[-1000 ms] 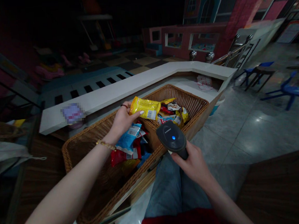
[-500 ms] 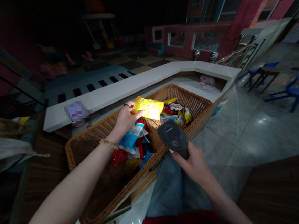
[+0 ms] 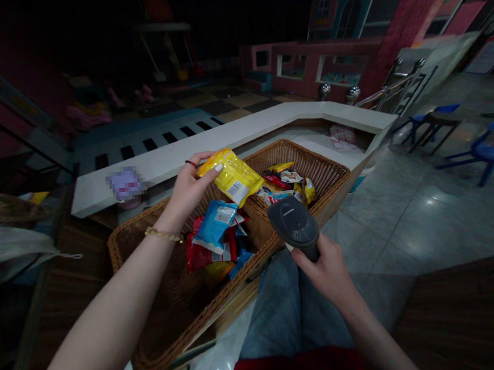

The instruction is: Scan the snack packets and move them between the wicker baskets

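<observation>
Left hand [image 3: 193, 180]: fingers grip one end of a yellow packet [image 3: 235, 178], barcode showing, held up over the wickerwork [image 3: 114, 255]. Right hand [image 3: 325, 264]: fingers wrapped round the handle of a dark scanner [image 3: 293, 222], its head near the yellow packet, not touching. Below the left hand, a blue packet [image 3: 216, 224] lies on a red packet [image 3: 196, 258]. Mixed packets [image 3: 292, 184] heap farther along. White ledge [image 3: 176, 153] behind.
</observation>
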